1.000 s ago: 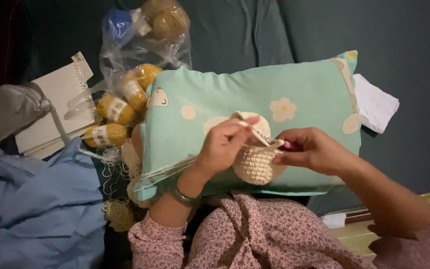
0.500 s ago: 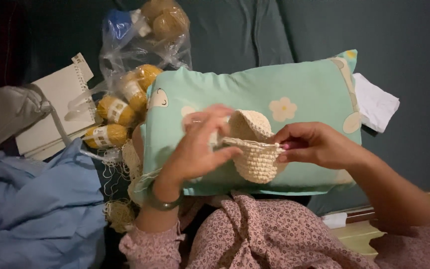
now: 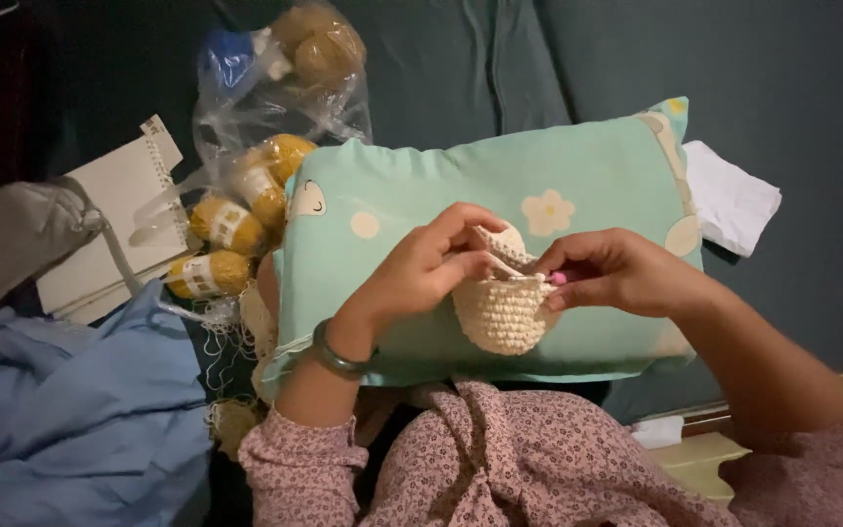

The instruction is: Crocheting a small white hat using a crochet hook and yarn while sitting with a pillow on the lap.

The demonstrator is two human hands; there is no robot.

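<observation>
A small cream crocheted cup-shaped piece (image 3: 501,312) rests over a mint-green pillow (image 3: 421,166) on my lap. My left hand (image 3: 426,265) grips the left rim of the piece, fingers curled over its top. My right hand (image 3: 609,270) pinches a crochet hook with a pink handle (image 3: 558,278) at the piece's right rim. A metal bangle (image 3: 334,353) circles my left wrist. Both sleeves are pink with a floral print.
A clear plastic bag of yellow yarn balls (image 3: 246,195) lies left of the pillow. A spiral notebook (image 3: 114,224) and blue cloth (image 3: 70,410) are further left. A white folded cloth (image 3: 729,200) sits at the pillow's right, on a dark teal sofa.
My left hand swung out over the piece with fingers spread, then came back to grip its left rim. The crocheted piece turned slightly. My right hand stayed at the right rim.
</observation>
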